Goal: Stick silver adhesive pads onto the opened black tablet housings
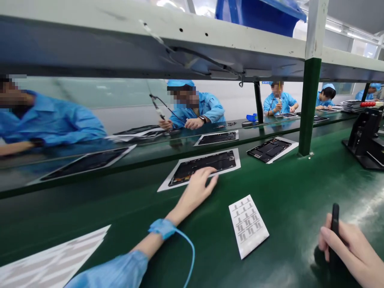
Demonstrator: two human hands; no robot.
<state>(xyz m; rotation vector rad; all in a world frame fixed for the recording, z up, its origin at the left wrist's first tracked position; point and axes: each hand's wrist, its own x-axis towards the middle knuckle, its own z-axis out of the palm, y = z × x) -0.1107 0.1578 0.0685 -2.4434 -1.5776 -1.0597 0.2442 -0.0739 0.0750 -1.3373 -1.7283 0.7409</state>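
Observation:
My left hand (200, 186) reaches forward over the near edge of a black, flat tablet-like device (207, 162), which lies on a white sheet. Its fingers are stretched out with the thumb apart; whether the fingertips touch the device I cannot tell. A blue band with a cord (163, 229) circles the left wrist. At the lower right, my right hand (345, 244) grips a black pen-shaped tool (335, 218), held upright; its lower end is hidden. Between the two hands lies a white sheet of grey stickers (249, 226).
Another opened device (268, 150) lies beside the green post (310, 108). A stack of printed sheets (57, 260) sits at lower left, a black stand (366, 138) at right. A shelf (150, 36) runs overhead. Co-workers in blue (207, 106) work across the bench.

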